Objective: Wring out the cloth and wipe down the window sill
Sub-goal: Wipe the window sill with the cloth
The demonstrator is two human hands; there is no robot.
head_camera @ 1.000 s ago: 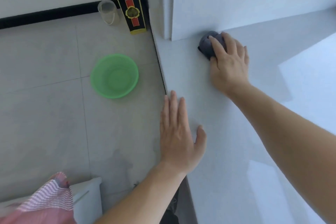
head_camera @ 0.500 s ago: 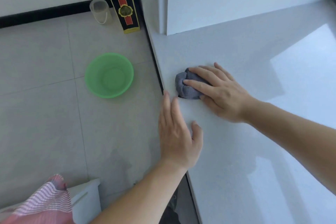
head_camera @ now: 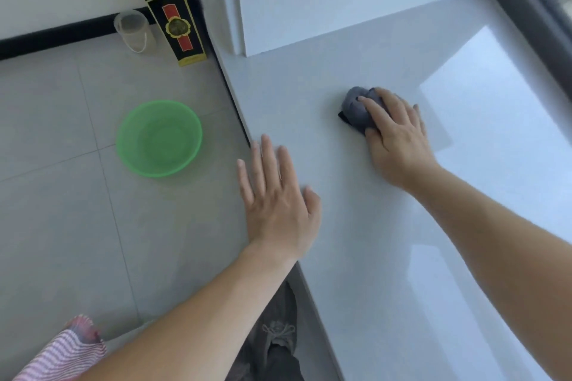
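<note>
A bunched dark grey cloth [head_camera: 356, 108] lies on the pale grey window sill [head_camera: 356, 226], about midway across it. My right hand [head_camera: 399, 136] presses down on the cloth, fingers laid over its top and thumb beside its near edge. My left hand [head_camera: 275, 198] rests flat on the sill at its left edge, fingers spread and holding nothing. Sunlight falls on the right part of the sill.
On the tiled floor to the left stand a green basin [head_camera: 159, 142], a clear plastic cup [head_camera: 134, 31] and a black-and-yellow box [head_camera: 178, 28]. A striped pink cloth [head_camera: 62, 353] shows at the bottom left. The dark window frame [head_camera: 532, 18] borders the sill's right side.
My right hand slid the cloth from the wall corner to the sill's left edge, then rightward toward the window. My left hand stayed flat at the edge.
</note>
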